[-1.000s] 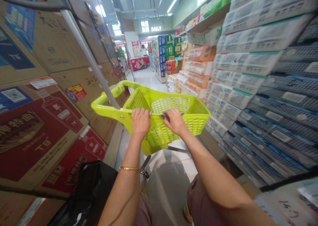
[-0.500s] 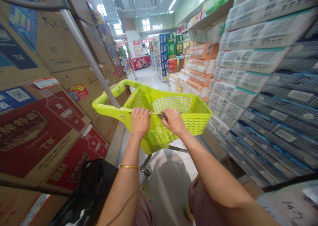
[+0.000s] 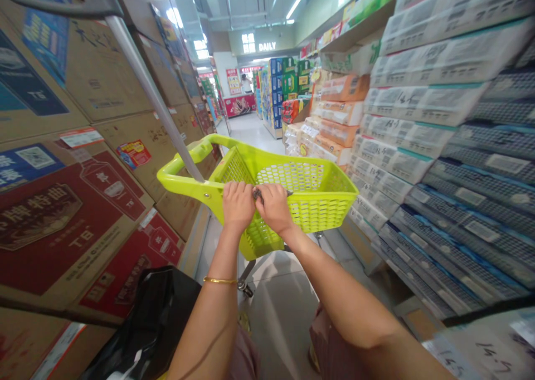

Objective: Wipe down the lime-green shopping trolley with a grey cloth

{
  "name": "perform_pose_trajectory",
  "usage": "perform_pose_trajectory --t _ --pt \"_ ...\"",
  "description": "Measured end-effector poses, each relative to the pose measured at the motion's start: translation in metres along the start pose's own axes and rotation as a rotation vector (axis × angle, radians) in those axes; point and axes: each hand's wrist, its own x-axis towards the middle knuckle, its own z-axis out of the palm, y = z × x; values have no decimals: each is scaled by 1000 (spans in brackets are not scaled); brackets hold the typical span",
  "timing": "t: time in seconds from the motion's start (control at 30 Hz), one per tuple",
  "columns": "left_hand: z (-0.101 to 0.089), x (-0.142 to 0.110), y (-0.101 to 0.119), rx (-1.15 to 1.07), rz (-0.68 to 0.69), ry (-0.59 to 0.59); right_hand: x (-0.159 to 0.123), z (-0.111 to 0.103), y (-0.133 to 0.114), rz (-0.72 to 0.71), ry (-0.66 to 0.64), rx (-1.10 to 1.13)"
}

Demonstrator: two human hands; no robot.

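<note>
Nearest the lower edge, two bare forearms rise toward the centre of the frame, the left one ringed by a thin gold-coloured bracelet [image 3: 219, 280]; a glossy black plastic bag [image 3: 165, 302] fills the lower left. The right hand [image 3: 273, 207] has slid leftward along the rim and now lies just beside the left hand [image 3: 238, 206], which keeps its place. Both hands therefore bear on one short stretch of the rim, a placement that probably steadies the cart less widely than a spread hold.

Pose: both wrists are raised, backs of the hands uppermost. The left fingers curl over the rim in a closed hold. The right fingers and thumb are closed around a small, dark, narrow object [image 3: 258, 195], its ends showing on either side; how firmly this hand also grips the rim cannot be told.

The lime-green perforated plastic shopping cart [image 3: 321, 212] stands crosswise at mid-frame, its looped handle to the left. A grey metal pole [image 3: 152, 93] slants from the upper left toward that handle. Brown and dark-red cardboard cartons [image 3: 79, 207] line the left; white plastic-wrapped packs [image 3: 422, 104] are stacked at right. Farthest, upper centre, is a white lettered "DAILY" sign [image 3: 267, 47].
</note>
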Motion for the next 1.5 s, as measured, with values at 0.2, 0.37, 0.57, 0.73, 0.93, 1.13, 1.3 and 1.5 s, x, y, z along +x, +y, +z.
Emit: perform_pose_trajectory --t 0.2,0.37,0.57,0.73,0.93,1.13,1.3,1.5 --pt "1 -1 -6 -31 29 9 -8 -13 26 -52 -18 -43" --pt "2 -1 -3 -44 8 24 -21 -33 50 -4 12 -121" --pt "0 0 4 -101 -42 9 -12 -19 26 36 19 -73" --pt "1 -1 2 -74 -40 -10 2 -2 -2 -2 6 9" --pt "-2 0 -4 -66 -10 -17 2 -12 12 -59 -41 -65" --pt "-3 0 -1 -89 -37 10 -13 -37 50 -25 -86 -146" --pt "-2 1 12 -71 -117 71 -14 -36 47 55 -69 -141" --pt "7 6 36 -147 -8 -23 -11 -20 28 35 -48 -90"
